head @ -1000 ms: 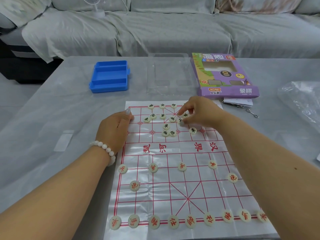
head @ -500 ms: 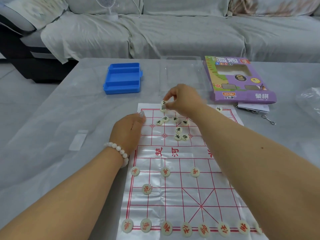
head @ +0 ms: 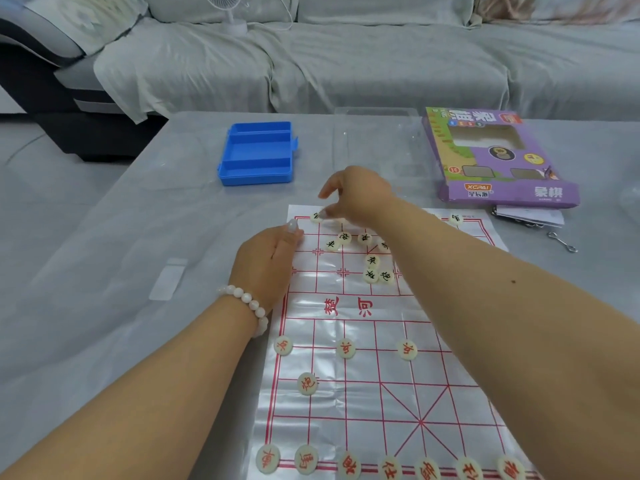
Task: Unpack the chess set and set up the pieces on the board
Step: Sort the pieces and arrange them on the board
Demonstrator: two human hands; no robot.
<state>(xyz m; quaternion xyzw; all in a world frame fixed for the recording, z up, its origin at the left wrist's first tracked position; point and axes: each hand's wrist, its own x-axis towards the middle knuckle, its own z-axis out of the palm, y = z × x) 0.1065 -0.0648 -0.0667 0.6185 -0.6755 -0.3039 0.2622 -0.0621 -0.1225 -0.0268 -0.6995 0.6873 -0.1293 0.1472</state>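
A thin plastic board (head: 363, 375) with red lines lies on the table. Red-lettered pieces (head: 346, 348) stand in order on its near half, with a full row (head: 306, 459) along the near edge. Black-lettered pieces (head: 372, 261) lie in a loose cluster on the far half, and one (head: 456, 218) stands at the far right corner. My right hand (head: 356, 199) reaches across to the far left corner. A fingertip touches a black piece (head: 315, 216) lying there, and the index finger is lifted. My left hand (head: 266, 261), with a bead bracelet, rests on the board's left edge.
An open blue case (head: 258, 152) sits beyond the board at left. A clear plastic lid (head: 374, 143) and the purple game box (head: 498, 157) lie to its right. Papers (head: 530, 216) and a metal hook (head: 562, 240) lie by the box. A sofa stands behind.
My right hand carried a black piece from the cluster leftward to the far left corner, where it now lies on the board. My left hand stayed on the board edge.
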